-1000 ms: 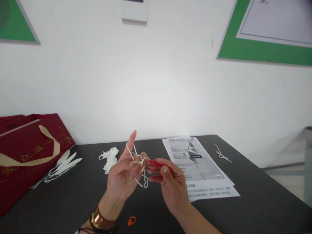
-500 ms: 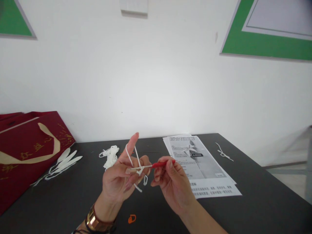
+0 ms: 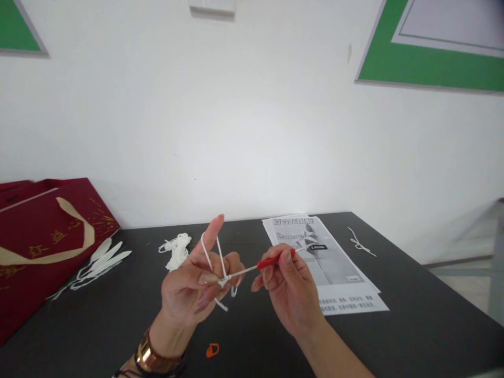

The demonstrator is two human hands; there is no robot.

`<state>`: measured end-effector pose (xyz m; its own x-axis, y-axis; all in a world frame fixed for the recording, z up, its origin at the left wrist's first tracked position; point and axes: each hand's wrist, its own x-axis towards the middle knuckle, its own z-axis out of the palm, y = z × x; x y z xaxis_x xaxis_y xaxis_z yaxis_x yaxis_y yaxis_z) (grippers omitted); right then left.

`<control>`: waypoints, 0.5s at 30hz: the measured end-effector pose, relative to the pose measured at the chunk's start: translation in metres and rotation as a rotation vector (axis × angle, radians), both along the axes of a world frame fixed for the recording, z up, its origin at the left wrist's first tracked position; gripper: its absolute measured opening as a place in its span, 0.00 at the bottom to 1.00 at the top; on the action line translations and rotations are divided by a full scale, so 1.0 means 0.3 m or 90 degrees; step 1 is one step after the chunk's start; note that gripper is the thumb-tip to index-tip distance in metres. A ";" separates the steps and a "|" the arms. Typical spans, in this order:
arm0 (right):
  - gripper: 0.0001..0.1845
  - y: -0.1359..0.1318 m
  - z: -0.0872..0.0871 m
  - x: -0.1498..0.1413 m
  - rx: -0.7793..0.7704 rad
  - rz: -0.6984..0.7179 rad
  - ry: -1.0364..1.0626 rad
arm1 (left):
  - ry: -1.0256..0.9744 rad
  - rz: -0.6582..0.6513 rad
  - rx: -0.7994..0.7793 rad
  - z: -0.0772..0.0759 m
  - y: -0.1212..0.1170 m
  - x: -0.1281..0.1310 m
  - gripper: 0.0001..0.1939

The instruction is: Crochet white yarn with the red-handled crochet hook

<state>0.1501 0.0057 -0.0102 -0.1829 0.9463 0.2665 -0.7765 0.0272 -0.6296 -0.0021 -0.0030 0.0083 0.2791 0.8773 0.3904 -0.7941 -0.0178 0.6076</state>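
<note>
White yarn loops over the raised index finger of my left hand, whose thumb and other fingers pinch the small worked piece. A short tail of yarn hangs below those fingers. My right hand grips a crochet hook by its red handle. The hook's thin metal shaft points left, and its tip meets the yarn at my left fingertips. On the table behind my left hand lies a loose bundle of white yarn.
A dark red gift bag stands at the left, with white crocheted petals beside it. Printed sheets lie behind my right hand. An orange stitch marker rests near the front of the black table. A knotted white yarn piece lies far right.
The crochet hook has swung from pointing up-left to pointing down-left. My right hand has shifted right, away from my left, which keeps its pinch on the yarn.
</note>
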 end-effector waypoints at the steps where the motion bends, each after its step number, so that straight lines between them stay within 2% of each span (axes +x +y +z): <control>1: 0.10 0.000 0.001 0.003 0.007 -0.006 -0.004 | 0.000 -0.001 0.000 -0.001 0.000 0.000 0.33; 15: 0.08 0.000 0.012 0.032 0.176 -0.080 -0.057 | -0.025 -0.025 0.044 -0.015 0.010 0.009 0.32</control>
<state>0.1597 0.0059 -0.0067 -0.1035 0.8571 0.5047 -0.6982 0.2988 -0.6506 0.0005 0.0001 0.0038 0.2957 0.8370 0.4604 -0.8180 -0.0271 0.5746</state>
